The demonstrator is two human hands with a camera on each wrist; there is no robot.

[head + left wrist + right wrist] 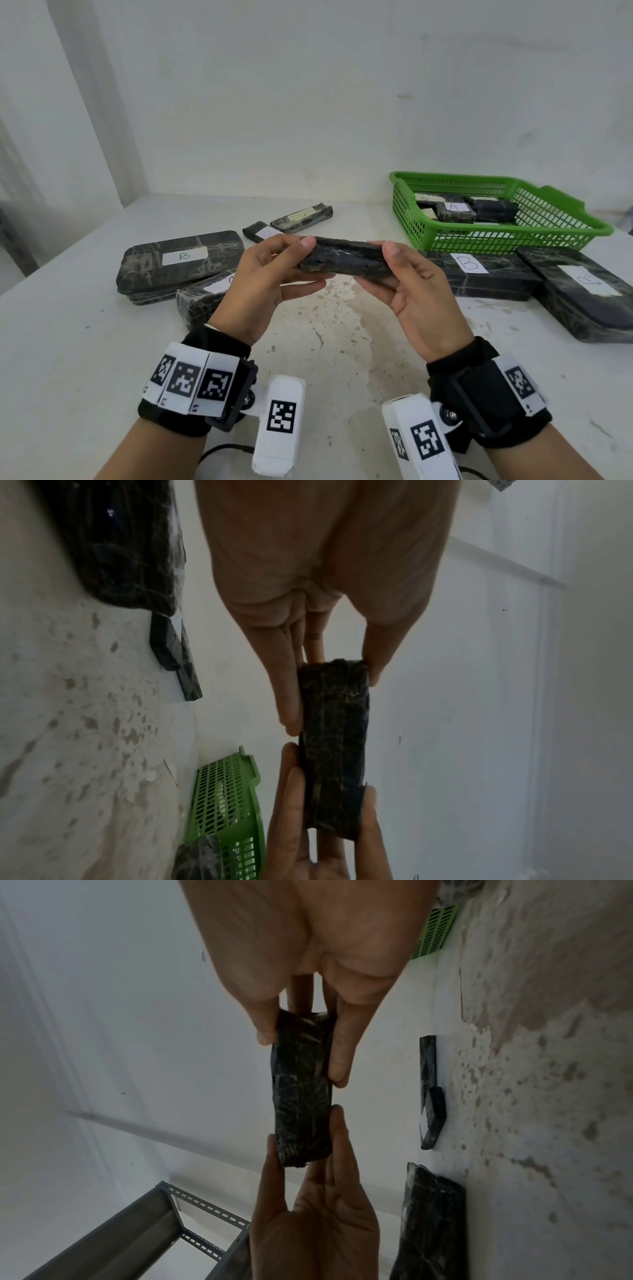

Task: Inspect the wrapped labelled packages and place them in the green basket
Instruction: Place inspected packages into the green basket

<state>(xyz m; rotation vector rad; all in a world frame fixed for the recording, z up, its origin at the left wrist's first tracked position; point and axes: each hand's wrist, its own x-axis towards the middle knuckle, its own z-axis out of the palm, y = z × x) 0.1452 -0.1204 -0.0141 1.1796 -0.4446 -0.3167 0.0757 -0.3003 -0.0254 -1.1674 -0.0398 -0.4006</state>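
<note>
White tabletop in front of me, and it's pretty beat up; there's a worn patch down the middle toward the near edge where the paint has flaked to a greyish-brown, with specks scattered around it; the far edge butts right up against a plain white wall that has a few faint scuffs; off the left edge a pale column runs up the corner; from my right wrist view there's also a grey slotted-angle shelf frame standing past the table's left side, with a thin rail crossing the wall above it.
</note>
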